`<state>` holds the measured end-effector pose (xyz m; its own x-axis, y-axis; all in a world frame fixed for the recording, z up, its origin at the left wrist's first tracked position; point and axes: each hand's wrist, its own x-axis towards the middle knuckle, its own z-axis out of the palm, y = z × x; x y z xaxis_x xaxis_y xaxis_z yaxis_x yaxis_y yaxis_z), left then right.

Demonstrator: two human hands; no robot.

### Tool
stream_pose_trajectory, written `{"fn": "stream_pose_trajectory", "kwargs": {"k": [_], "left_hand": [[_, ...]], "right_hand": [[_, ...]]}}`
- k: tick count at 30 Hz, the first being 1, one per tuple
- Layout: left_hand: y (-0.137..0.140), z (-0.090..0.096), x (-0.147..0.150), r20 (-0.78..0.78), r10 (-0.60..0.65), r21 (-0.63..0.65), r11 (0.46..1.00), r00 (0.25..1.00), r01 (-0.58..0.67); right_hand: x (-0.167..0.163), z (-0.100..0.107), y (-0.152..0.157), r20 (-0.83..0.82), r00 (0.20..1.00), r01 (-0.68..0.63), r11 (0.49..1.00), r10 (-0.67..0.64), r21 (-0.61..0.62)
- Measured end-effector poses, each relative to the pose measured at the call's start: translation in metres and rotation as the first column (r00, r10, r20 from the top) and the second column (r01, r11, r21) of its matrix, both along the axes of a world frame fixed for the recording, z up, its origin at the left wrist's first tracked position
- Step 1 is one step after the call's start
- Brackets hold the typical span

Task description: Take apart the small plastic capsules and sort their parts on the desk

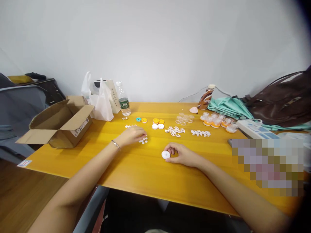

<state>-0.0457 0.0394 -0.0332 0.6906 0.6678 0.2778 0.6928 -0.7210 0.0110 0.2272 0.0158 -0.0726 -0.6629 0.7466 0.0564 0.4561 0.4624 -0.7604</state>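
Between the thumb and fingers of my right hand (179, 153) is a round white plastic part (166, 155), held just above the table. My left hand (132, 134), a bracelet at its wrist, reaches over small white discs (143, 141), its fingertips pinched together. Whatever is in that pinch is too small to make out. Behind it lie more tiny white pieces (128, 126), partly covered by the hand. Farther back sit two white round parts (157, 126), yellow round parts (158, 121) and a blue ring-like part (138, 119). White curved pieces (175, 131) form a pile to their right.
Clear rings (184, 119), small white pieces (200, 133) and orange-and-clear assemblies (218, 121) spread rightward. An open cardboard box (60, 124), white bag (102, 103) and water bottle (124, 102) stand left. A drink bottle (206, 97), green cloth (229, 108) and power strip (257, 129) are right.
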Motion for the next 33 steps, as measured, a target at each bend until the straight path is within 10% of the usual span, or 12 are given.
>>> {"fn": "stream_pose_trajectory", "kwargs": {"k": [20,33], "left_hand": [[-0.002,-0.020,-0.011,-0.122,-0.130,0.098,0.985,0.984,0.142],[-0.032,-0.028,0.068,-0.085,-0.214,0.186,0.956,0.973,0.226]], "right_hand": [[-0.002,-0.003,-0.001,-0.032,0.999,0.002,1.000,-0.002,0.021],[-0.004,-0.003,-0.001,-0.074,0.997,-0.005,1.000,0.006,0.016]]}}
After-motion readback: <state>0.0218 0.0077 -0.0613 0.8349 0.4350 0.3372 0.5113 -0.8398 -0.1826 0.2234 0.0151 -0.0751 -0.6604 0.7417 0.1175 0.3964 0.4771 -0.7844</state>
